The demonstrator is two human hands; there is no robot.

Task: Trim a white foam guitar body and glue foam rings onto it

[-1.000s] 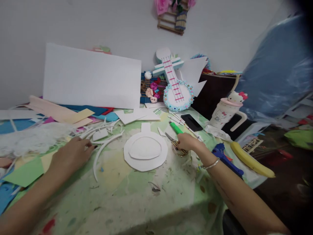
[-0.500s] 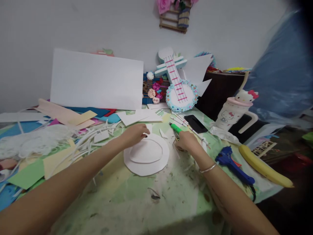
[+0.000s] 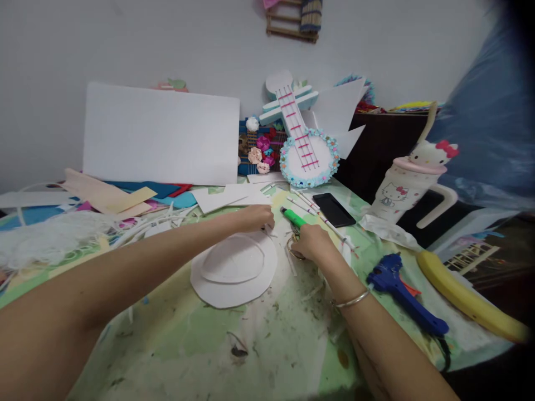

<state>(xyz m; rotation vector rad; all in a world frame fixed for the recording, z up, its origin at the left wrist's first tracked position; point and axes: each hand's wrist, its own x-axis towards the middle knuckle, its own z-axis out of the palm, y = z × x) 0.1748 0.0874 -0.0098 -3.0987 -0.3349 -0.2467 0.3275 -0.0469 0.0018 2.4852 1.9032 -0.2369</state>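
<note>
A round white foam cutout (image 3: 234, 273) with a smaller oval layer on top lies in the middle of the table. My left hand (image 3: 256, 216) reaches across its far edge, fingers curled down and pinched on a small white bit I cannot make out. My right hand (image 3: 312, 243) lies just right of the cutout, its fingers closed over the handles of a pair of scissors (image 3: 291, 249). A green cutter (image 3: 292, 217) lies just beyond that hand. A silver bangle sits on my right wrist.
A white board (image 3: 161, 133) and a foam banjo model (image 3: 307, 153) lean on the wall. A black phone (image 3: 333, 209), a cat-shaped cup (image 3: 407, 184), a blue glue gun (image 3: 403, 301) and a banana (image 3: 468, 303) lie right. Foam strips and coloured sheets (image 3: 125, 203) crowd the left.
My left hand moved from the foam strips at the left across to the far edge of the cutout. My right hand stayed on the scissors. The view shifted slightly.
</note>
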